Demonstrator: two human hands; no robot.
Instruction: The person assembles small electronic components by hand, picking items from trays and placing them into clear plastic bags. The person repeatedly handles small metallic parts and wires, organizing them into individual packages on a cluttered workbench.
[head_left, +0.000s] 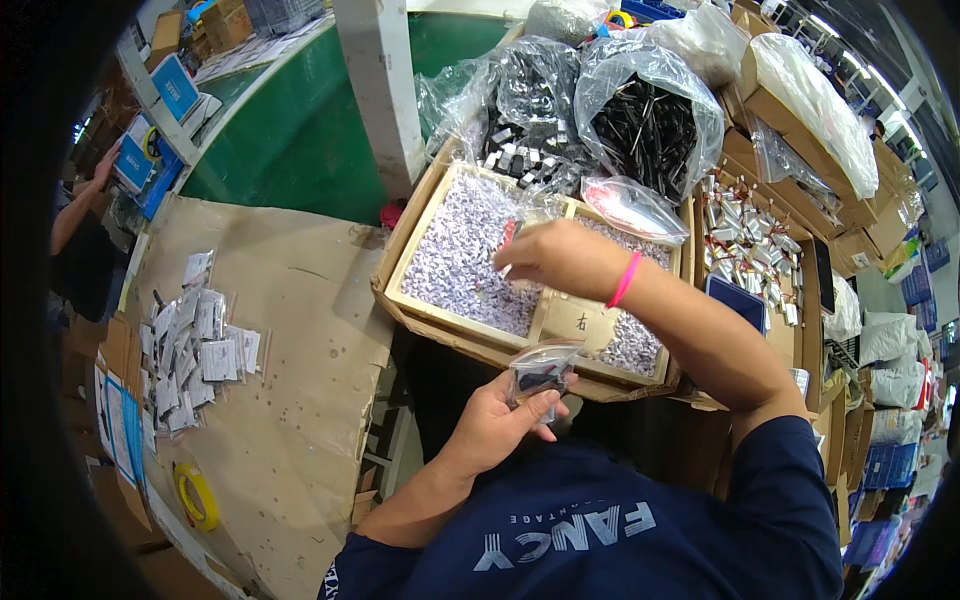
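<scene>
My left hand (495, 422) is closed around a small clear zip bag (543, 372) with dark pieces inside, held just in front of the wooden tray. My right hand (545, 256), a pink band on its wrist, hangs over the divided wooden tray (462, 322). Its fingers are bent down and together above a heap of small white-and-dark pieces (455, 245); whatever they pinch, if anything, is hidden. Close behind those fingers shows a small red-and-black item (510, 232). A light wooden block (577, 322) lies in the tray's right part.
Behind the tray are a bag of black slender parts (645, 135) and loose black-and-white blocks (520, 158). White wired parts (752, 240) fill a carton at right. On the left table lie packed bags (195, 345) and yellow tape (197, 497). A co-worker's hand (107, 165) appears far left.
</scene>
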